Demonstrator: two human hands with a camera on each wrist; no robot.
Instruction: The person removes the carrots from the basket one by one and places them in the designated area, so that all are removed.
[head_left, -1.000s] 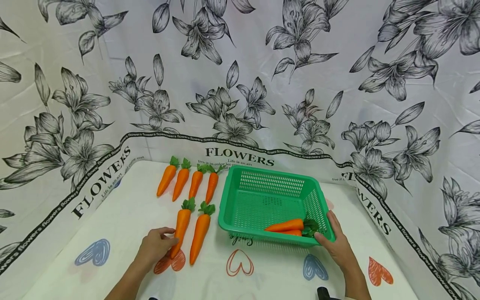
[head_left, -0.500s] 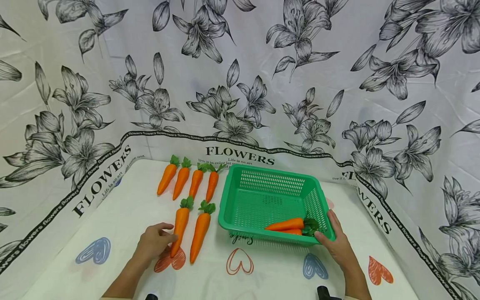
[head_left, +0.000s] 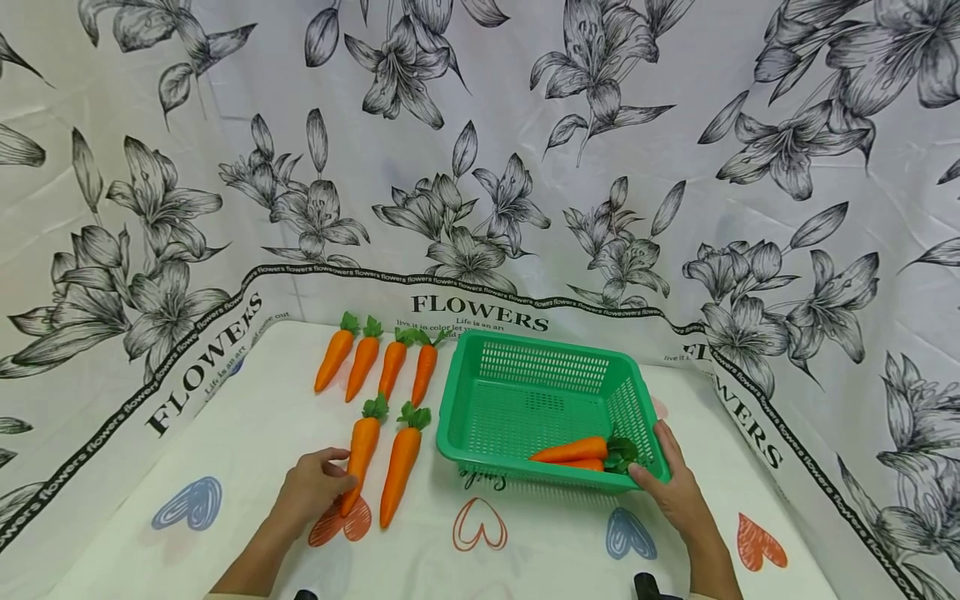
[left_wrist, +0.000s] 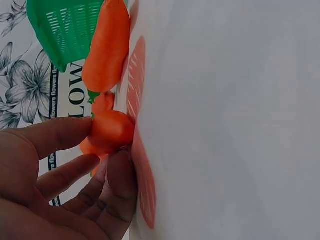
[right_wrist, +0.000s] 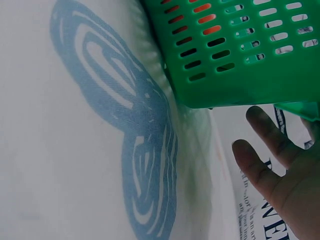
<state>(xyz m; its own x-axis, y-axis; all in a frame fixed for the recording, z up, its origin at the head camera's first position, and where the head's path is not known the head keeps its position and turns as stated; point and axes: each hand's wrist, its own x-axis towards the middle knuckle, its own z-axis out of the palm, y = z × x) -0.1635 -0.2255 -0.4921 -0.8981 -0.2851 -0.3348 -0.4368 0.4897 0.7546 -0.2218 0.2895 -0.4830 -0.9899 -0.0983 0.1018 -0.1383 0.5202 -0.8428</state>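
Note:
In the head view my left hand (head_left: pixel 311 487) is at the lower end of an orange carrot (head_left: pixel 363 446) with green leaves. The left wrist view shows the thumb on one side of this carrot (left_wrist: pixel 112 129) and curled fingers on the other, pinching it. Right beside it lies another carrot (head_left: pixel 401 467). A green perforated plastic basket (head_left: pixel 551 477) stands to the right, with carrots (head_left: pixel 573 450) in its near right corner. My right hand (head_left: pixel 678 483) holds that corner, thumb over the rim and fingers outside. Two of its fingers hang loose in the right wrist view.
Behind the two near carrots lies a row of several more carrots (head_left: pixel 363 367). The table wears a white cloth (head_left: pixel 555 558) printed with hearts. A flower-printed curtain (head_left: pixel 480 150) rises at the back and sides.
The carrot at my left hand has shifted very slightly left, along with the hand. My right hand and the basket have stayed in place.

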